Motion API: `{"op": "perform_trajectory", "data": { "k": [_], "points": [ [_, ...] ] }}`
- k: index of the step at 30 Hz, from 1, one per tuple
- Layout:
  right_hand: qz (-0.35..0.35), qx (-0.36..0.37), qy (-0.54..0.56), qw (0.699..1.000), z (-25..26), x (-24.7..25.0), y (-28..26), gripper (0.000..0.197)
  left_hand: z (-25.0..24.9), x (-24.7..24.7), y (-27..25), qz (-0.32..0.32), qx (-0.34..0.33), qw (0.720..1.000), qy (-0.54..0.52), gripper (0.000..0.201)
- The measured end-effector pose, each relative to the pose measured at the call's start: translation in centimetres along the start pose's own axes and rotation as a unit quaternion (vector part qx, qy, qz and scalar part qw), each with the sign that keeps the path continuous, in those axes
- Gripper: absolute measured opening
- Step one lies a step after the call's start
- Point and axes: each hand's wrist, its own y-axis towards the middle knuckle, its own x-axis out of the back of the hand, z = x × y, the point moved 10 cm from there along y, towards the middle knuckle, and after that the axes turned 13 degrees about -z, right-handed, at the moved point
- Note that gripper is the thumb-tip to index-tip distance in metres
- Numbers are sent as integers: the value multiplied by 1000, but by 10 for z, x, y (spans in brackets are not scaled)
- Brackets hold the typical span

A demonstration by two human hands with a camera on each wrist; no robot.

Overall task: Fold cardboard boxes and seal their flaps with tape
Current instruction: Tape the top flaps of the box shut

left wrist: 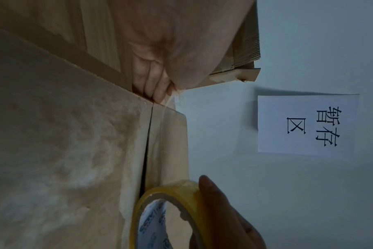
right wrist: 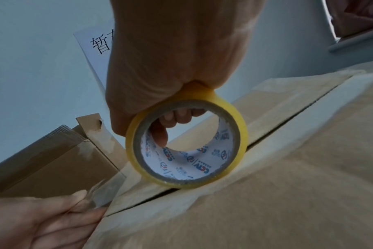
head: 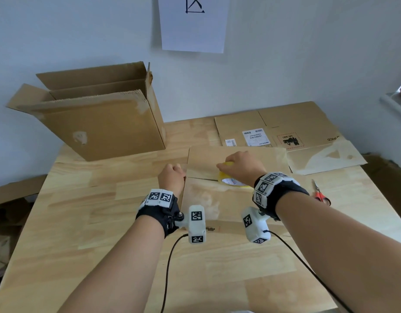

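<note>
Head view puts our two hands at the centre of the frame, over a closed cardboard box (head: 235,163) that sits on the wooden table (head: 93,211). Our right hand (head: 243,164) is curled over a yellow roll of clear tape (head: 226,177); in the right wrist view the fingers (right wrist: 170,121) reach through the roll's core, and the roll stands on edge right on the dark seam (right wrist: 287,116) between the box's two top flaps. Our left hand (head: 172,177) is at the box's left edge, where the seam ends, pinching the free end of the tape strip (right wrist: 104,192) between thumb and fingertips. From the left wrist view, that strip runs thin and transparent from the pinch along the seam toward the roll at the bottom of the frame.

Upper left of the head view holds a taller open box (head: 100,118) with its flaps up. Flattened cartons (head: 285,129) with shipping labels lie at the upper right of the table, and red-handled scissors (head: 320,194) rest at the right. A white paper sign (head: 193,23) hangs on the wall above.
</note>
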Motion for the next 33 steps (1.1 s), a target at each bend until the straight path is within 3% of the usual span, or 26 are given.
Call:
{"op": "perform_trajectory", "data": {
  "k": [7, 11, 20, 24, 29, 33],
  "points": [
    [2, 5, 4, 1000, 1, 0, 3, 29, 8, -4, 4, 7, 17, 999, -27, 29],
    [40, 24, 9, 999, 11, -1, 6, 36, 32, -22, 27, 36, 35, 997, -57, 25],
    [61, 26, 20, 998, 17, -4, 4, 52, 13, -5, -5, 107, 98, 975, -168, 22],
    [54, 14, -8, 998, 17, -10, 3, 43, 15, 1, 5, 117, 48, 984, -128, 22],
    [51, 20, -32, 998, 16, -6, 7, 49, 1, 8, 14, 118, -28, 988, -93, 25],
    [31, -4, -41, 999, 15, -2, 6, 48, 0, 10, 17, 122, -20, 987, -108, 25]
  ]
}}
